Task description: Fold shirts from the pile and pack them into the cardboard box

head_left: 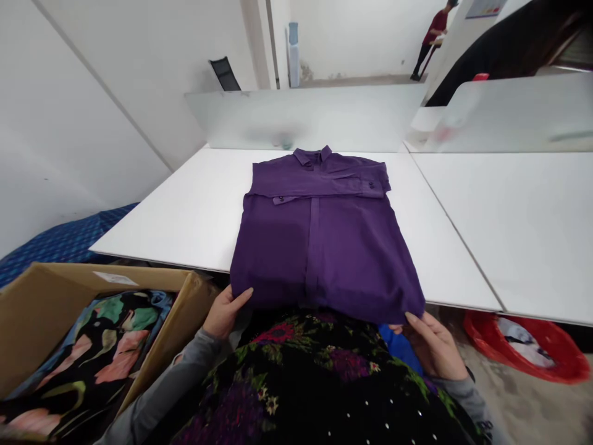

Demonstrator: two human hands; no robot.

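Note:
A purple button-up shirt (282, 247) lies front up on the white table (185, 210), its collar toward the far side. Both sleeves are folded across the chest, one cuff with dark buttons at the right. The lower hem hangs over the near table edge. At the hem's left corner my left hand (225, 312) pinches the cloth between thumb and fingers. My right hand (433, 340) grips the right corner the same way, thumb on top. The fingers beneath the cloth are partly hidden.
At the lower left stands an open cardboard box (189, 290) with floral clothing (106, 346) inside. A red-rimmed bin (569, 352) sits on the floor at right. Frosted dividers (343, 117) line the table's far edge. Beyond them are a water dispenser (293, 55) and a person (435, 37).

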